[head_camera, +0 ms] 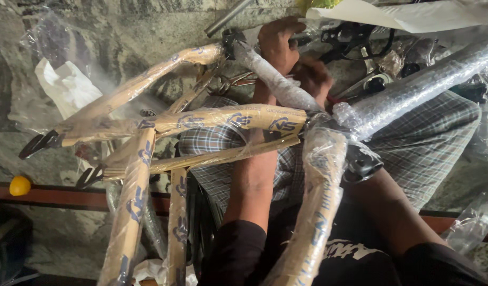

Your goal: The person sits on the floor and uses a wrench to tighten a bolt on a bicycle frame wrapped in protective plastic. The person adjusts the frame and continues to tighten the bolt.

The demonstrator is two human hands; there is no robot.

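A bicycle frame [238, 119], wrapped in brown paper and clear film, lies across my lap. Its tubes run to the left and down. My left hand [278, 42] reaches over the frame's top end, with its fingers closed round a dark bar [303, 39] beside a black clamp [230, 38]. A thin white bubble-wrapped tube [275, 79] slants between my two hands. My right hand [314, 74] is curled just right of that tube, above the joint of the frame. It is blurred, and what it holds is hidden.
A thick bubble-wrapped tube [419, 85] runs up to the right. Black bicycle parts [355, 34] and a metal rod [228, 16] lie on the stone floor ahead. Also there are white paper [69, 87] at the left, a yellow ball [19, 185], and crumpled plastic [474, 222] at the lower right.
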